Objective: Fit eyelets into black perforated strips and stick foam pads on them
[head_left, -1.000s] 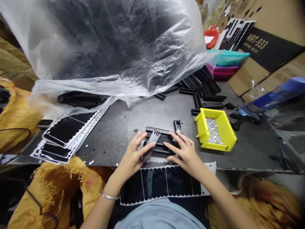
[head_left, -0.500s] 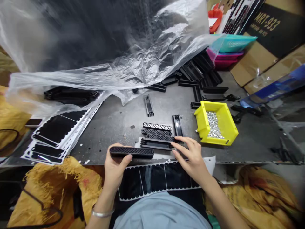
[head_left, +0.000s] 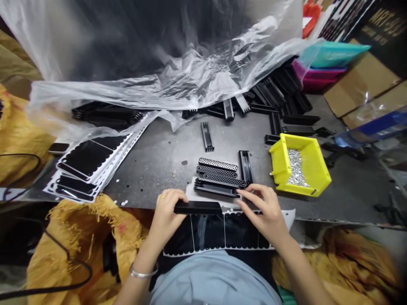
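Observation:
My left hand (head_left: 168, 212) is closed round a long black plastic bar (head_left: 197, 207), held level over the table's front edge. My right hand (head_left: 265, 209) has its fingers stretched flat, the fingertips touching the right end of a small stack of black perforated grille strips (head_left: 219, 176) that lies on the grey table (head_left: 159, 165). Below both hands a sheet of black scalloped stickers (head_left: 222, 231) lies across my lap.
A yellow bin of small silver screws (head_left: 297, 169) stands right of the strips. Loose black bars (head_left: 207, 136) and a pile of them (head_left: 280, 91) lie further back, under a big clear plastic bag (head_left: 159, 55). Sticker sheets (head_left: 85, 163) are stacked at the left. Cardboard boxes (head_left: 359, 84) rise at the right.
My left hand lifted one black bar off the stack, carried it left, then turned it and brought it back toward the middle. My right hand stayed at the stack's right end.

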`<action>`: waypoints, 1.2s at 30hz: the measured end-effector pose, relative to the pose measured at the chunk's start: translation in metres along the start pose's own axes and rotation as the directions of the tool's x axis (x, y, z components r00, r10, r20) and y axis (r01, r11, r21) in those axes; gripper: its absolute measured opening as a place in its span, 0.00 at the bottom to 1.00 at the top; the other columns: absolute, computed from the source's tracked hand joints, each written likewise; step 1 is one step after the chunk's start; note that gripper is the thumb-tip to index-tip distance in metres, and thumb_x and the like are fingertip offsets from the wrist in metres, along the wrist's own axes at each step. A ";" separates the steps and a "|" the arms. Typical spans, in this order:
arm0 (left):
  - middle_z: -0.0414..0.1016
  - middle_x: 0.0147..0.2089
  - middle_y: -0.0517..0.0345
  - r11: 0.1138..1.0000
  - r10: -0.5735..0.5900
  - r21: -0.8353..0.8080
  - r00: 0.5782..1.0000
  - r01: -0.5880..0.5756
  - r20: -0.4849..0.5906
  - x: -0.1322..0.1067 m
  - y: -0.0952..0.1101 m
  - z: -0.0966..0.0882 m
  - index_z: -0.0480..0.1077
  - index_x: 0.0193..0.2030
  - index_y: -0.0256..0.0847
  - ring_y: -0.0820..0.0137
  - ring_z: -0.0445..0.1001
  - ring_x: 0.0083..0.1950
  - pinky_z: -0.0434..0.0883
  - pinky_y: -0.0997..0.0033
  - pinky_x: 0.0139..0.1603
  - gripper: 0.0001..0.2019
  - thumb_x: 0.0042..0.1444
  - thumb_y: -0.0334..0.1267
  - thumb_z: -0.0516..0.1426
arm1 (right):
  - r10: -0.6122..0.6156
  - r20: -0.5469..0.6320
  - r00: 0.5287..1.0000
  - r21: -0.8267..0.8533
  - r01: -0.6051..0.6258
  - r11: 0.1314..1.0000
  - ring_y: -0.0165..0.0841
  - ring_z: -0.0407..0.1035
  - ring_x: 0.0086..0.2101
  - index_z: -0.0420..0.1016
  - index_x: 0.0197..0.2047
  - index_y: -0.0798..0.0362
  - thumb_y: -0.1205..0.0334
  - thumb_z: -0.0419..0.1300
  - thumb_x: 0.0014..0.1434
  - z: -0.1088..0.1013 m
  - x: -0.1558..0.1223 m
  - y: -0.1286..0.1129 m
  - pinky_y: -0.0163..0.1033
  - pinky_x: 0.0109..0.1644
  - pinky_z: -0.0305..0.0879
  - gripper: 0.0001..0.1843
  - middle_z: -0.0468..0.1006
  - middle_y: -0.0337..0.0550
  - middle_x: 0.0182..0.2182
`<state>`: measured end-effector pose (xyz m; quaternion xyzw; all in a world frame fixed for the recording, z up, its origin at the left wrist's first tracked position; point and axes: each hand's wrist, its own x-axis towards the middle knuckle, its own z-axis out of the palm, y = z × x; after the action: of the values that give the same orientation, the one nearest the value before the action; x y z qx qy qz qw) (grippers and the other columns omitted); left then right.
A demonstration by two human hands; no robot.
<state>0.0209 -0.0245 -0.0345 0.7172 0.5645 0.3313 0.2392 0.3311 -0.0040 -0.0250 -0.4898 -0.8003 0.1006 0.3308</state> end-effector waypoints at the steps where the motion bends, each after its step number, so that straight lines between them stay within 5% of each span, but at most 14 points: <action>1: 0.77 0.44 0.56 0.999 -0.001 0.046 1.000 0.000 0.011 -0.001 -0.002 -0.001 0.70 0.41 0.44 0.60 0.74 0.50 0.66 0.54 0.57 0.06 0.60 0.33 0.63 | -0.009 0.008 1.000 -0.001 0.009 1.000 0.39 0.70 0.42 0.77 0.59 0.44 0.62 0.65 0.67 0.001 0.001 0.001 0.50 0.49 0.68 0.17 0.74 0.48 0.49; 5: 0.74 0.56 0.50 0.998 -0.013 0.065 1.000 0.013 0.003 0.004 0.002 0.004 0.67 0.61 0.47 0.55 0.72 0.58 0.67 0.50 0.62 0.28 0.57 0.42 0.70 | -0.046 0.068 0.997 -0.064 0.050 0.997 0.43 0.72 0.45 0.73 0.64 0.44 0.59 0.65 0.68 0.007 0.011 0.000 0.53 0.51 0.70 0.22 0.74 0.51 0.54; 8: 0.61 0.69 0.44 0.999 -0.044 0.029 0.999 0.044 0.007 0.011 0.009 0.013 0.45 0.78 0.55 0.50 0.65 0.69 0.63 0.43 0.70 0.53 0.53 0.45 0.73 | -0.058 0.112 0.992 -0.068 0.066 0.995 0.46 0.72 0.50 0.69 0.67 0.46 0.61 0.62 0.69 0.009 0.016 -0.003 0.54 0.53 0.73 0.24 0.74 0.54 0.55; 11: 0.51 0.75 0.44 0.998 -0.034 -0.053 0.997 0.037 0.073 0.013 0.012 0.017 0.34 0.80 0.60 0.48 0.56 0.76 0.59 0.42 0.75 0.62 0.51 0.45 0.74 | -0.108 0.155 0.982 0.004 0.109 0.994 0.44 0.74 0.53 0.70 0.62 0.48 0.66 0.60 0.69 0.011 0.015 -0.005 0.51 0.53 0.75 0.19 0.75 0.54 0.55; 14: 0.53 0.76 0.44 0.995 0.009 -0.098 0.996 0.001 0.094 0.012 0.009 0.016 0.35 0.80 0.59 0.49 0.57 0.76 0.59 0.43 0.75 0.59 0.54 0.44 0.72 | -0.196 0.198 0.960 0.036 0.193 0.981 0.41 0.76 0.50 0.74 0.58 0.46 0.71 0.55 0.70 0.013 0.011 -0.008 0.48 0.51 0.77 0.17 0.78 0.52 0.55; 17: 0.68 0.65 0.48 0.993 0.067 -0.103 0.991 -0.055 0.115 0.010 0.006 0.014 0.54 0.74 0.55 0.52 0.67 0.68 0.65 0.45 0.70 0.40 0.59 0.39 0.68 | -0.241 0.257 0.936 0.111 0.219 0.969 0.40 0.77 0.51 0.74 0.59 0.45 0.73 0.51 0.71 0.008 0.010 -0.011 0.47 0.52 0.78 0.21 0.77 0.52 0.58; 21: 0.73 0.54 0.51 0.993 0.102 -0.078 0.982 -0.091 0.157 0.010 0.006 0.016 0.70 0.57 0.47 0.56 0.71 0.58 0.70 0.51 0.62 0.19 0.61 0.30 0.64 | -0.083 0.199 0.976 0.116 0.061 0.991 0.38 0.78 0.47 0.75 0.59 0.46 0.68 0.56 0.71 -0.005 0.010 -0.008 0.44 0.50 0.79 0.17 0.77 0.51 0.50; 24: 0.68 0.59 0.47 0.997 0.069 0.009 0.991 -0.070 0.115 0.013 0.011 0.021 0.69 0.54 0.46 0.52 0.67 0.63 0.68 0.45 0.65 0.21 0.56 0.24 0.63 | 0.050 0.147 0.988 -0.066 -0.041 0.997 0.39 0.79 0.40 0.78 0.55 0.47 0.61 0.59 0.71 -0.005 0.006 -0.004 0.45 0.45 0.80 0.12 0.78 0.49 0.43; 29: 0.50 0.75 0.42 0.993 0.119 -0.010 0.984 -0.119 0.129 0.020 0.019 0.026 0.65 0.54 0.45 0.47 0.51 0.79 0.59 0.38 0.74 0.20 0.57 0.23 0.60 | 0.016 0.106 0.994 -0.024 -0.014 1.000 0.42 0.80 0.50 0.78 0.57 0.47 0.66 0.56 0.72 0.009 -0.003 -0.003 0.48 0.54 0.80 0.15 0.79 0.53 0.56; 36: 0.61 0.67 0.42 0.993 0.115 -0.006 0.986 -0.115 0.119 0.024 0.014 0.020 0.60 0.66 0.47 0.48 0.62 0.70 0.63 0.39 0.70 0.33 0.56 0.31 0.66 | -0.240 0.039 0.970 0.082 0.236 0.968 0.41 0.79 0.52 0.79 0.53 0.46 0.71 0.55 0.70 0.012 0.002 0.013 0.49 0.53 0.81 0.16 0.83 0.49 0.51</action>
<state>0.0483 -0.0039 -0.0327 0.7672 0.5069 0.3008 0.2528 0.3321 0.0063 -0.0396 -0.3748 -0.8566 0.1026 0.3394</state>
